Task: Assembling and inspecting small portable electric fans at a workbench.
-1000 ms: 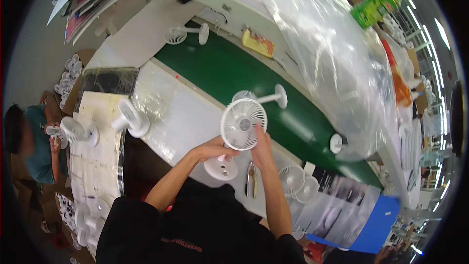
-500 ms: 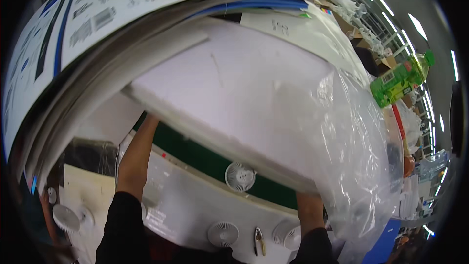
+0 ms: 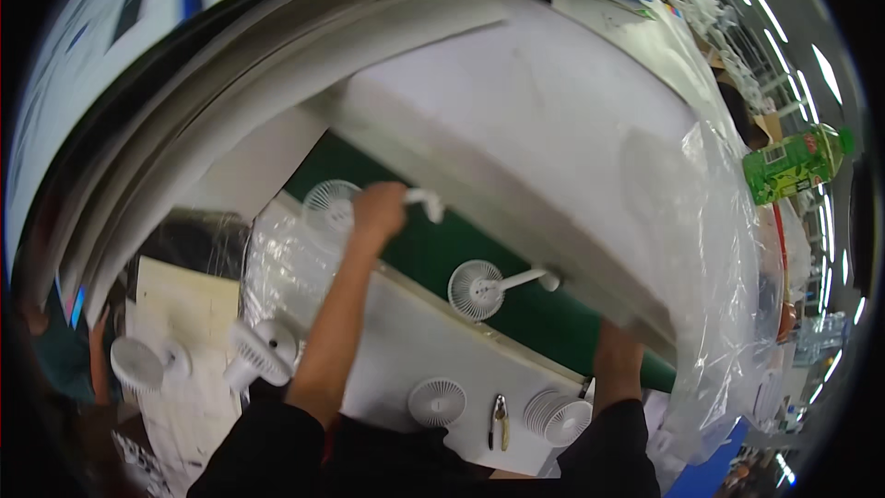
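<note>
Fan [image 3: 334, 207] is the thing in my left hand [image 3: 378, 209], a small white one with a round grille, lying on the green belt [image 3: 433, 258] at the far left of the bench, its handle [image 3: 426, 204] poking out to the right past my knuckles. My fingers are closed over it where the head meets the handle. My right hand [image 3: 616, 350] is well apart from the left, up under the near edge of the big white foam slab [image 3: 516, 138], and I cannot tell whether it grips or only props. A second fan [image 3: 477, 290] lies on the belt between my hands. To do this well, I judge I should keep the slab steady, lift by the neck rather than the grille, and stay clear of the loose plastic sheet [image 3: 719, 249] on the right
</note>
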A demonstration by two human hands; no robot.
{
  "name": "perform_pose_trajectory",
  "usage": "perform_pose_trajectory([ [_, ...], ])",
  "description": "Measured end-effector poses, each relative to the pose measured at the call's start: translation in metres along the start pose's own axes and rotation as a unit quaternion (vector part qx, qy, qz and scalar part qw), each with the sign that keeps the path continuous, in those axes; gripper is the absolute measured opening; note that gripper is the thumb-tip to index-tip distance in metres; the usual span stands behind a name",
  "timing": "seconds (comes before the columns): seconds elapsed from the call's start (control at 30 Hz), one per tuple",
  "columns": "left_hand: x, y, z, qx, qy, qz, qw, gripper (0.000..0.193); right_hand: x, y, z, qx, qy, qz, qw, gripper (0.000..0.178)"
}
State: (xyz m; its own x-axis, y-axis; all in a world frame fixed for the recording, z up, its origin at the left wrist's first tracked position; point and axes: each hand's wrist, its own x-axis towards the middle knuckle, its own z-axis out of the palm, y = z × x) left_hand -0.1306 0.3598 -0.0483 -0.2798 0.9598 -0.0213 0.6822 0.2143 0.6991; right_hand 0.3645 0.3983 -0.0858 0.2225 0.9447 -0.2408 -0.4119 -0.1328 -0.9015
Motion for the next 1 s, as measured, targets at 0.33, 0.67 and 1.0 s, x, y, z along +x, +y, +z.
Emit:
perform_pose_trajectory([
  [0.33,-0.243,-0.007,0.092,0.248,-0.032,0.102,0.963,0.013,-0.194,0.015,0.095,-0.278,-0.157,-0.095,0.943,0.053],
  [0.67,-0.278,0.006,-0.022,0.360,0.179,0.119,0.908,0.049,-0.394,-0.007,-0.034,-0.350,-0.199,-0.027,0.915,0.049],
  [1.0,-0.261,-0.081,-0.064,0.381,0.260,0.018,0.887,0.034,-0.507,0.007,-0.106,-0.312,-0.154,0.089,0.933,0.043],
])
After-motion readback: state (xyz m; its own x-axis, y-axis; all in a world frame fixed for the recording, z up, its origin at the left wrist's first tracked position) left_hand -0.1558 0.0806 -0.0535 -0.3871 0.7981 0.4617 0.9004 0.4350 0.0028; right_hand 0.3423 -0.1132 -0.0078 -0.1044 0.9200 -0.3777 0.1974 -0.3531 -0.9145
